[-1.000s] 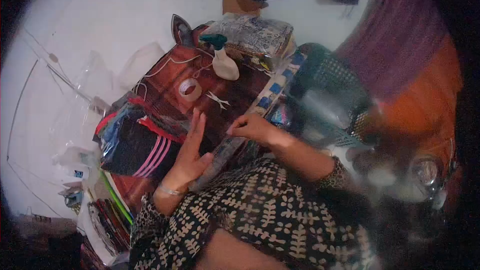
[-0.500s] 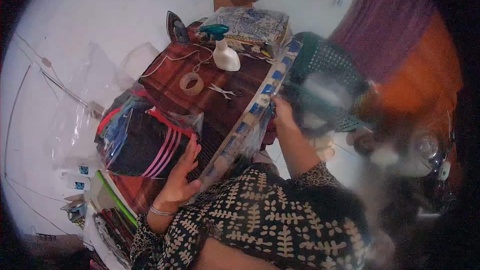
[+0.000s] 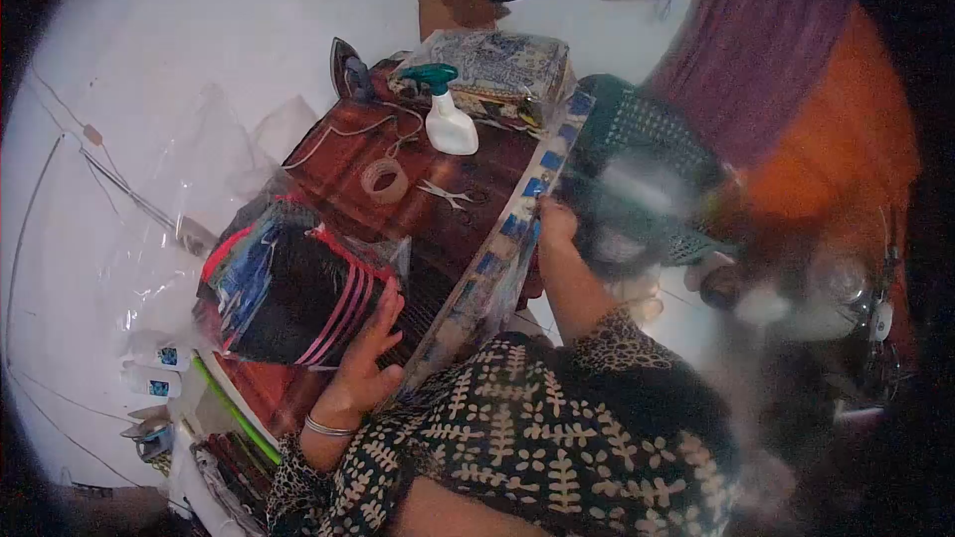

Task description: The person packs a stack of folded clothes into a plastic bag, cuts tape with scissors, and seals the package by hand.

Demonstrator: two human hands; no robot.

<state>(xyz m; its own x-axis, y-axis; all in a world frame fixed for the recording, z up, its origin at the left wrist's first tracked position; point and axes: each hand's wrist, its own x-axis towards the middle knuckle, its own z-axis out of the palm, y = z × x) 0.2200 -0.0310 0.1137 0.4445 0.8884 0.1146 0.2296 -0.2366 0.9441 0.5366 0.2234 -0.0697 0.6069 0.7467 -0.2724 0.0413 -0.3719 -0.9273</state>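
Fingers apart and holding nothing, my left hand (image 3: 366, 368) lies at the right side of a plastic-wrapped black garment with pink stripes (image 3: 298, 293). My right hand (image 3: 559, 223) is at the blue-and-white patterned edge (image 3: 514, 226) of the red-brown covered surface (image 3: 333, 201); its fingers are mostly hidden there. On that surface are a tape roll (image 3: 384, 181), small scissors (image 3: 446, 195) and an upright white spray bottle with a green head (image 3: 451, 129).
An iron (image 3: 348, 70) with a pale cord stands at the back left, beside a wrapped patterned cloth bundle (image 3: 507, 70). A green perforated basket (image 3: 637, 129) is at the right. White bottles (image 3: 157, 381) and folded cloths (image 3: 234, 472) lie at the lower left.
My right hand has moved from above the surface, where its fingers were pinched, right to the patterned edge. My left hand stays beside the wrapped garment. The view has shifted slightly.
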